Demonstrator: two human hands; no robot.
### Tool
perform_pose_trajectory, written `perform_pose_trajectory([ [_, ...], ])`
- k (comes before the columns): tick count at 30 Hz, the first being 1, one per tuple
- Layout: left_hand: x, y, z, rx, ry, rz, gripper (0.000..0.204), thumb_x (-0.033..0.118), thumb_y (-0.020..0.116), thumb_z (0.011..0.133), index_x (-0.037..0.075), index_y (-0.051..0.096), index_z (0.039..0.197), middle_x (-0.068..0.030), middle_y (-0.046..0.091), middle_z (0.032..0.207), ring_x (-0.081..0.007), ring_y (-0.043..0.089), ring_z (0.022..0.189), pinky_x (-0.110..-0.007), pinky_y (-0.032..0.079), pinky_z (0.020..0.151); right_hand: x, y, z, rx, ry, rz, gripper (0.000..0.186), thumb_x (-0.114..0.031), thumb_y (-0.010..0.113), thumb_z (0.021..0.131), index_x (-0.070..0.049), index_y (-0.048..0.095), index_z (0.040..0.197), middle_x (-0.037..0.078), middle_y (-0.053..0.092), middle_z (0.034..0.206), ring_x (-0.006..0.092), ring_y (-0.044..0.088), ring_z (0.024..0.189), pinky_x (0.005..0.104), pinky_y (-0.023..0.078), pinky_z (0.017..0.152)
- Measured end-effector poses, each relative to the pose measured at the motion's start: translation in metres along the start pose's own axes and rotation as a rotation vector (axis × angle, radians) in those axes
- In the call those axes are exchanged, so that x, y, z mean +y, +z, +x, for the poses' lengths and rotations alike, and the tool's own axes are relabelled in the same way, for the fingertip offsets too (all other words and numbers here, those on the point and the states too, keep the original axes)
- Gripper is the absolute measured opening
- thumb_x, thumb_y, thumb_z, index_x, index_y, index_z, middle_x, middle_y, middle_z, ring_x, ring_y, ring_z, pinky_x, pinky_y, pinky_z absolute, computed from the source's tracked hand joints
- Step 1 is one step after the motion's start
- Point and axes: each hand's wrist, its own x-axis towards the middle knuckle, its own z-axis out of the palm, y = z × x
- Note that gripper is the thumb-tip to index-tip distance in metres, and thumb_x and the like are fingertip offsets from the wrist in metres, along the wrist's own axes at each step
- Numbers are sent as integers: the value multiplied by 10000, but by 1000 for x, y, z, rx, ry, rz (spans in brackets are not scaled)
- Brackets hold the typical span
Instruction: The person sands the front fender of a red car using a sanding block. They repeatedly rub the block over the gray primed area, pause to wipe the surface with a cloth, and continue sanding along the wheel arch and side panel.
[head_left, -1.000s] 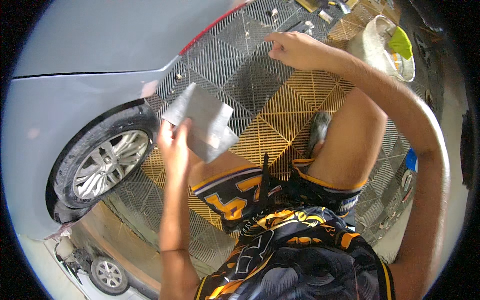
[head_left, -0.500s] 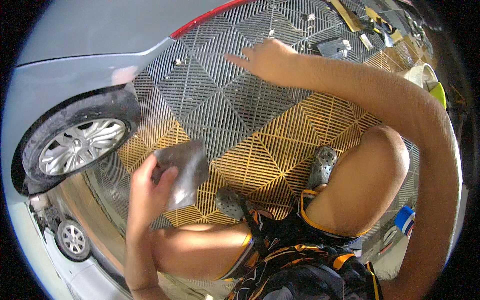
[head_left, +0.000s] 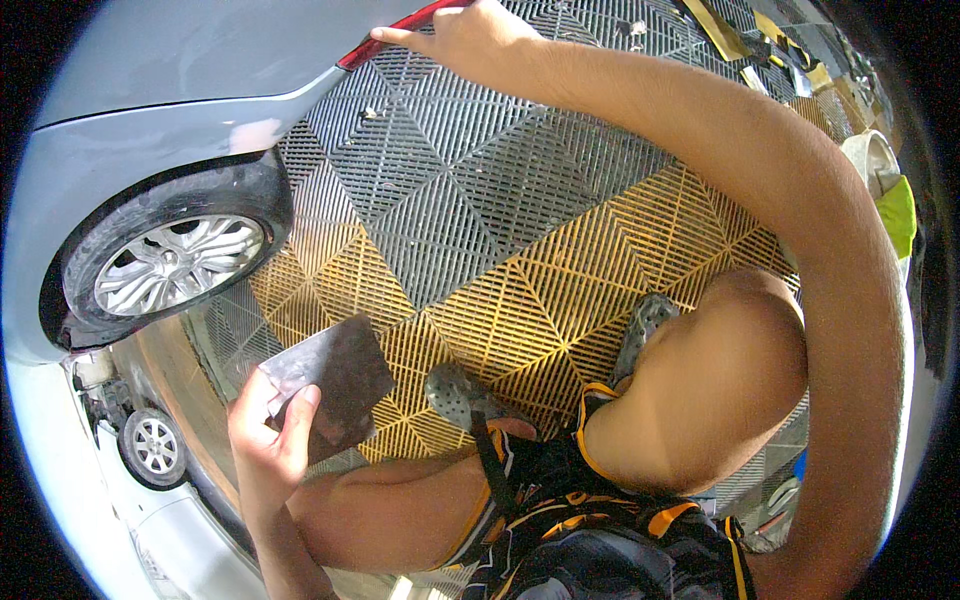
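My left hand point(head_left: 275, 430) pinches a dark grey square sheet that looks like sandpaper point(head_left: 345, 395) between thumb and fingers, low at the left over my thigh. The sheet bends slightly and catches light along its upper left edge. My right hand point(head_left: 475, 42) reaches far forward to the grey car's red tail light point(head_left: 395, 30). Its index finger is stretched out across the light, the other fingers partly curled; I cannot tell whether it touches. The car's grey body panel point(head_left: 200, 60) has a pale patch point(head_left: 255, 135) above the wheel point(head_left: 180, 265).
Slatted floor tiles, grey point(head_left: 470, 200) and yellow point(head_left: 560, 310), lie between the car and my feet. A white car point(head_left: 190, 540) stands at the lower left. Back right are a white bucket point(head_left: 868, 158) with a lime-green thing point(head_left: 898, 215) and scattered scraps point(head_left: 715, 28).
My right hand has moved forward and left, from over the floor to the tail light. My left hand has come lower and nearer, the sheet turning in its grip.
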Motion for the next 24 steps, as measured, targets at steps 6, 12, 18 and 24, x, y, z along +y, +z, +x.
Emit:
perform_pose_trajectory([
  [6,-8,5,1,2,77,39,131,28,619,917,-30,624,1034,-59,655,836,-91,578,745,-258,481,687,14,11,0,-96,60,4,687,-124,624,909,-193,339,1530,90,652,972,182,676,720,313,585,584],
  [12,-14,2,1,-26,68,9,130,29,613,916,-29,623,1032,-59,652,832,-91,571,739,-258,481,686,41,26,-34,-233,92,-18,651,-136,630,909,-188,382,1510,81,648,981,188,674,720,317,583,584],
  [18,-24,-3,1,-31,23,-61,139,30,606,920,-27,618,1047,-41,653,834,-82,562,729,-257,482,680,64,6,-113,-98,152,114,617,-148,636,910,-184,425,1489,71,645,990,194,672,719,321,581,585],
  [24,-54,-10,43,-106,54,32,209,5,590,927,-30,596,1133,-51,659,910,-108,572,790,-281,497,742,109,-68,-253,263,681,609,296,-195,652,919,-146,685,1208,65,687,949,172,632,697,313,529,644],
])
